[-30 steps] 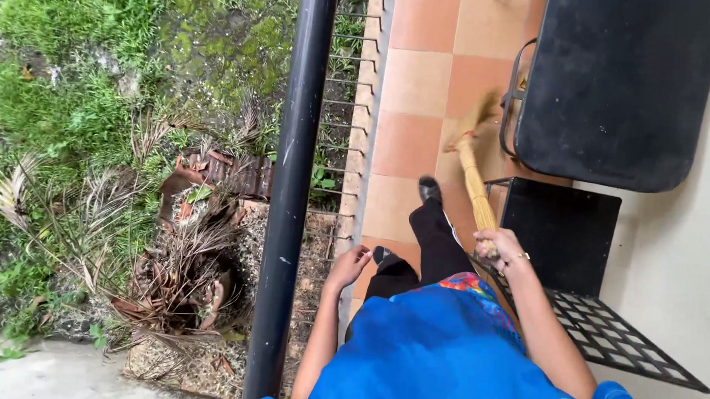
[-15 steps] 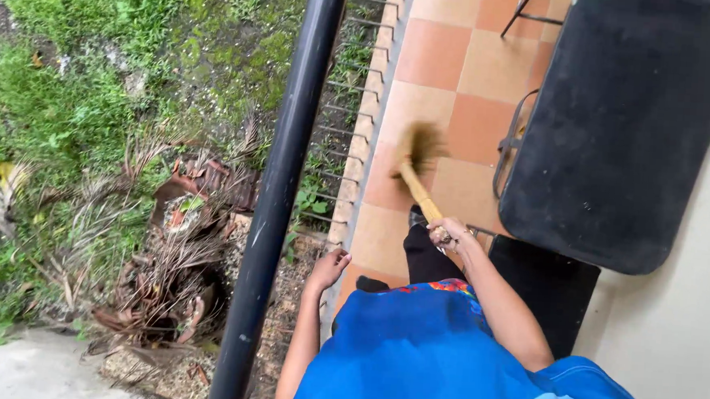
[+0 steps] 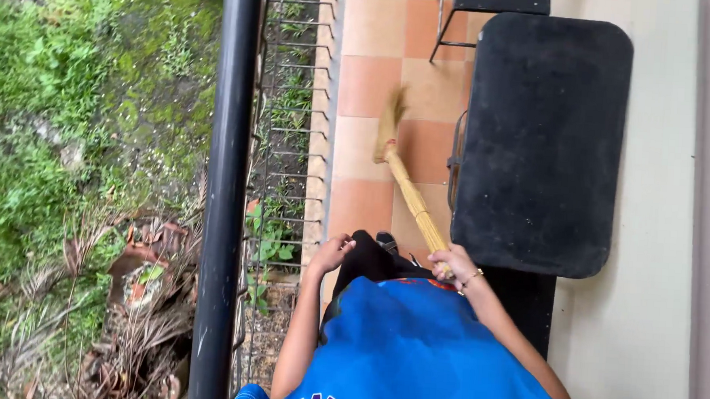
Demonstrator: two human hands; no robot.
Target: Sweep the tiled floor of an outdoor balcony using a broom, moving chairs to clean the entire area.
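Seen from above on a narrow tiled balcony, my right hand (image 3: 455, 265), low in the centre of the frame, was wrapped around the upper end of a straw-coloured grass broom (image 3: 405, 178); my fingers (image 3: 447, 271) were curled tight on its bound handle. The broom slanted away from me toward the upper middle of the frame, its brush end blurred above the orange and cream floor tiles (image 3: 373, 83). My left hand (image 3: 334, 251), just left of centre, was loosely curled with nothing in it, near my dark trouser leg (image 3: 368, 261) and close to the balcony edge. My blue shirt (image 3: 420, 357) filled the bottom of the frame. A thick black metal railing post (image 3: 228, 177) ran from top to bottom left of centre, with thin railing bars (image 3: 291, 99) beside it. A large black rounded rectangular panel (image 3: 544, 145) stood at the right, next to the broom handle, against a pale wall (image 3: 652, 239). Green weeds and moss (image 3: 61, 87) covered the ground at the upper left, with dry brown palm fronds (image 3: 106, 308) at the lower left.
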